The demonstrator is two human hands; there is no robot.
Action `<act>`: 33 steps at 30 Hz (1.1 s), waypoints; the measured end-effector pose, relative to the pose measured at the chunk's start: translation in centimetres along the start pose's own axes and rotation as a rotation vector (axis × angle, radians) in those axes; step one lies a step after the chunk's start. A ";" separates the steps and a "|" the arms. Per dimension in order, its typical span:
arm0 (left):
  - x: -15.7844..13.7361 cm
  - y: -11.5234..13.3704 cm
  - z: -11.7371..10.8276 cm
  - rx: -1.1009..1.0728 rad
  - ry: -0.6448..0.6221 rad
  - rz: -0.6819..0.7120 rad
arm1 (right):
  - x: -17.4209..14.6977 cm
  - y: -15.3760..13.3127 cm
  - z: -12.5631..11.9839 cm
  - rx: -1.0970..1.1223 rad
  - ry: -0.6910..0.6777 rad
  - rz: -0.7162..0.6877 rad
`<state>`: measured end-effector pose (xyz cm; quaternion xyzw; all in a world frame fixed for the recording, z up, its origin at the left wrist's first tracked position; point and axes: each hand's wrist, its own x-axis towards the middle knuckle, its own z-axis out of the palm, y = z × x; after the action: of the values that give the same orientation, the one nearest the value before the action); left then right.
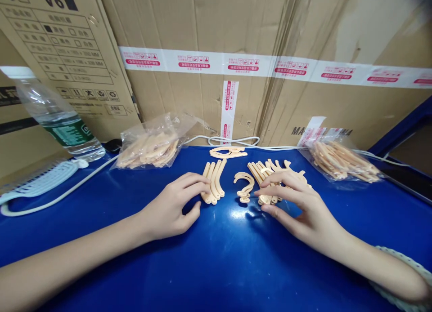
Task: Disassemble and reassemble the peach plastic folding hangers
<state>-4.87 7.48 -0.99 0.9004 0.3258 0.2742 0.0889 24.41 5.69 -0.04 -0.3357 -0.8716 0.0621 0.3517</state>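
Curved strips (pixel 217 180), left hand (pixel 173 204) at left edge, gap beside hooks (pixel 251 181)

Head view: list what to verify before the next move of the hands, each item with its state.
1. Left hand at the left strips: ok, fingertips by their left side.
2. Right hand gripping a piece: cannot tell, pieces crowd its fingertips.
3. Hooks in plain sight between the hands: ok.
4. Right strips fully visible: not ok, the right hand covers part.
5. Cable clear of both sets of strips: ok, behind them.
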 end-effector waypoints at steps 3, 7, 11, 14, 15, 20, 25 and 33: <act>0.1 0.1 0.0 -0.006 -0.021 -0.008 | 0.0 0.3 0.2 -0.006 -0.006 -0.010; 0.2 0.0 0.2 -0.010 -0.021 -0.002 | 0.2 0.5 0.1 -0.011 -0.006 -0.006; 0.2 0.1 0.4 -0.015 -0.022 0.032 | 1.0 0.6 0.0 -0.070 -0.017 -0.025; 0.2 0.3 0.4 -0.007 -0.025 0.072 | 1.9 0.7 -0.1 -0.106 -0.052 -0.050; 0.1 0.5 0.3 0.006 -0.024 0.084 | 2.2 0.7 0.0 -0.106 -0.078 -0.061; -0.3 1.9 0.3 0.077 -0.094 0.084 | 3.6 0.4 0.4 -0.102 -0.217 -0.098; -0.9 2.9 0.5 0.000 -0.301 -0.018 | 3.9 0.6 1.3 -0.064 -0.320 -0.090; -0.8 2.4 0.5 -0.100 -0.339 -0.060 | 4.5 1.0 1.4 -0.023 -0.385 -0.062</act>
<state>-3.80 5.10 -0.97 0.9181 0.3186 0.1316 0.1954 21.69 9.46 1.12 -0.2945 -0.9334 0.1043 0.1764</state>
